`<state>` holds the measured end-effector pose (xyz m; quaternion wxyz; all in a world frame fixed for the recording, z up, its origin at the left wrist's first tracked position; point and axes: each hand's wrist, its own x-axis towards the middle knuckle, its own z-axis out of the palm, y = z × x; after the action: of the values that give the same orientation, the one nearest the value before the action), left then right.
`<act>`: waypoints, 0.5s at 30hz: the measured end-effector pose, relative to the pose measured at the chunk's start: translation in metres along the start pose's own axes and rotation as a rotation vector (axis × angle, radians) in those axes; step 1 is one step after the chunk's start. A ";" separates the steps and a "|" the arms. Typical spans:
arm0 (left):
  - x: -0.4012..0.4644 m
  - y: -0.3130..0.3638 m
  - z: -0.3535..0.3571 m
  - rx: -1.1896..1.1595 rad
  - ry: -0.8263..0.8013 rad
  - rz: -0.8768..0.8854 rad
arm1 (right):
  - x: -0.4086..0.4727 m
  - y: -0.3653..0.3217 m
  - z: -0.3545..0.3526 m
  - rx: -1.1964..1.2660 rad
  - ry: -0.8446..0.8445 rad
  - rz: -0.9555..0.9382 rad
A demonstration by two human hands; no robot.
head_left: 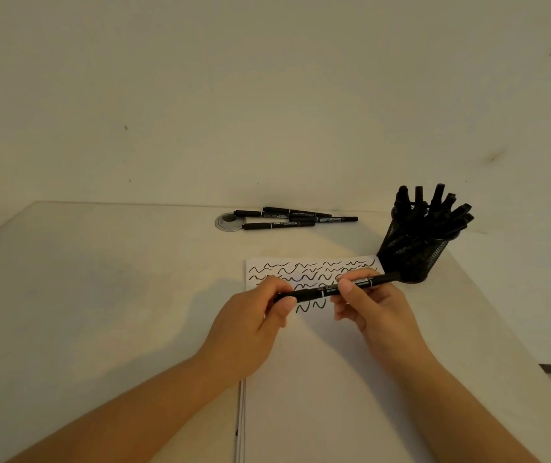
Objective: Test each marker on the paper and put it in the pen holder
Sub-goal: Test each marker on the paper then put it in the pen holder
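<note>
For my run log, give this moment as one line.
hands: left, right hold marker | over paper | holder part full

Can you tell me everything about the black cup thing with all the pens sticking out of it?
The pen holder is a round cup that looks like black wire mesh, with tiny holes all over. It stands on the table, to the right, and looks a bit tilted in this wide view. It sits beside the top right corner of the paper; whether they touch is unclear. Many black markers stand inside, fanning out above the rim. No hand touches it.
</note>
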<state>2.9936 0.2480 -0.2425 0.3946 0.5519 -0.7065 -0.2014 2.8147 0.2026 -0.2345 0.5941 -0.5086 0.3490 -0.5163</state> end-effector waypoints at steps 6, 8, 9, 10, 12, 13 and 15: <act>0.025 0.007 -0.026 0.107 0.060 -0.030 | 0.014 -0.022 -0.012 -0.421 0.309 -0.202; 0.037 0.014 -0.035 0.275 0.043 -0.003 | 0.018 -0.032 -0.014 -0.836 0.302 -0.447; 0.044 0.018 -0.038 0.376 0.038 0.029 | 0.019 -0.037 -0.013 -1.019 0.250 -0.576; 0.049 0.023 -0.040 0.459 0.042 0.070 | 0.022 -0.041 -0.010 -1.164 0.183 -0.678; 0.058 0.035 -0.041 0.553 0.059 0.152 | 0.026 -0.047 -0.002 -1.316 0.067 -0.790; 0.061 0.040 -0.040 0.578 0.064 0.188 | 0.028 -0.050 0.002 -1.342 0.025 -0.808; 0.067 0.047 -0.038 0.600 0.078 0.257 | 0.032 -0.055 0.006 -1.359 -0.025 -0.826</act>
<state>2.9889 0.2050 -0.1629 0.2633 0.5571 -0.7826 0.0887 2.8131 0.1754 -0.1767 -0.0818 -0.8538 0.3641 -0.3629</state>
